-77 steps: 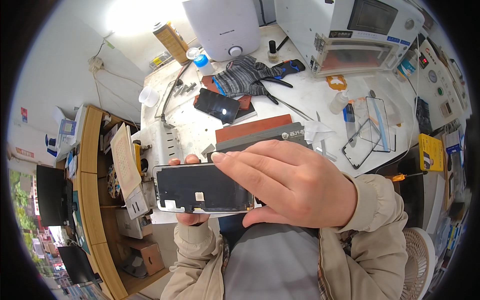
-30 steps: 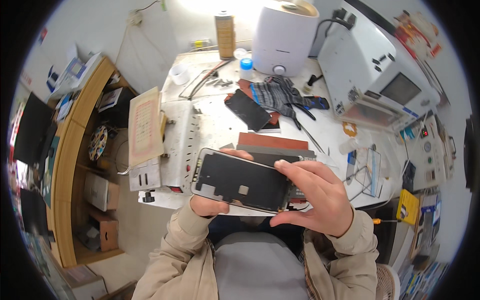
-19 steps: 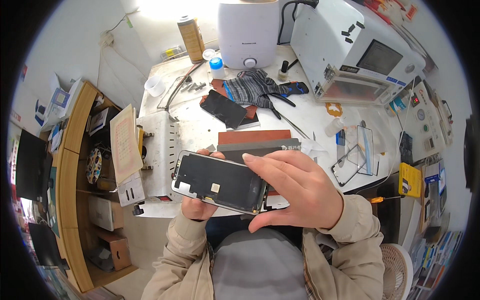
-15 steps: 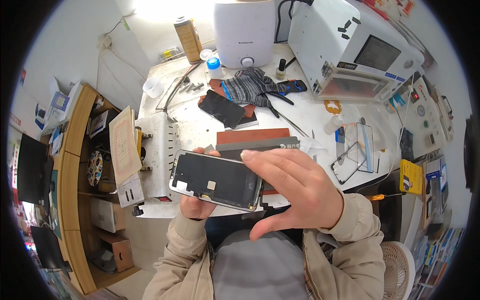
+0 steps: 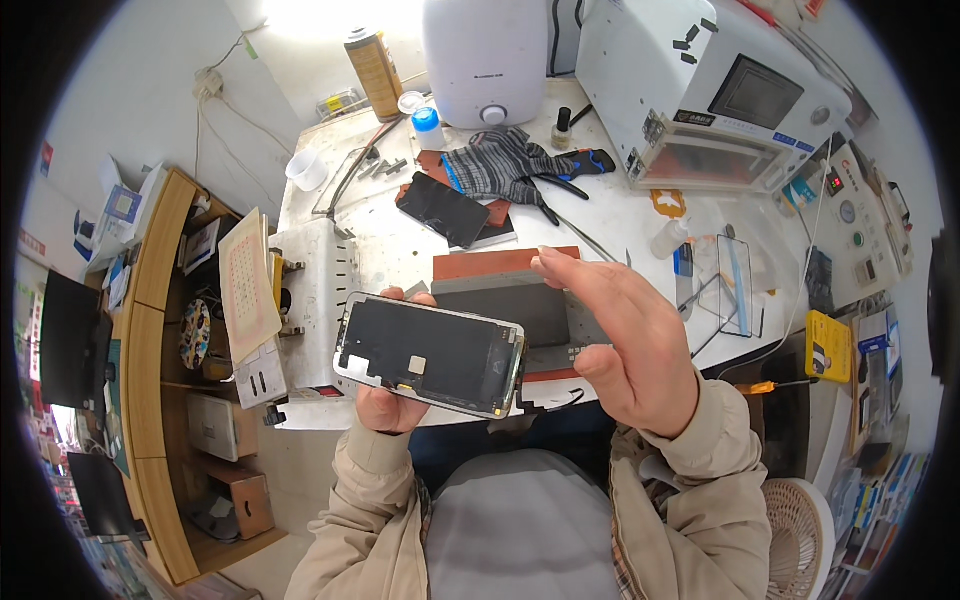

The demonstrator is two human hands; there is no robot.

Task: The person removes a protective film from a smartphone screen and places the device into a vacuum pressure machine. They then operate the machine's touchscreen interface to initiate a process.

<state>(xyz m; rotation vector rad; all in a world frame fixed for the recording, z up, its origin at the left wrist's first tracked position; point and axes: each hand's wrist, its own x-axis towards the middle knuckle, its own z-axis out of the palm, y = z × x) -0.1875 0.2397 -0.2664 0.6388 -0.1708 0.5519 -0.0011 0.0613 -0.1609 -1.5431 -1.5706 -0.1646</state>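
At frame centre, the left hand (image 5: pixel 392 405) is gripping the flat black silver-rimmed phone screen panel (image 5: pixel 430 354) from beneath; the right hand (image 5: pixel 625 345) is hovering open beside it. Supporting both long edges is probably steadying it best.

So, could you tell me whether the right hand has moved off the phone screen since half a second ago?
Yes. The right hand has lifted off the phone screen, rightward, now over the grey mat.
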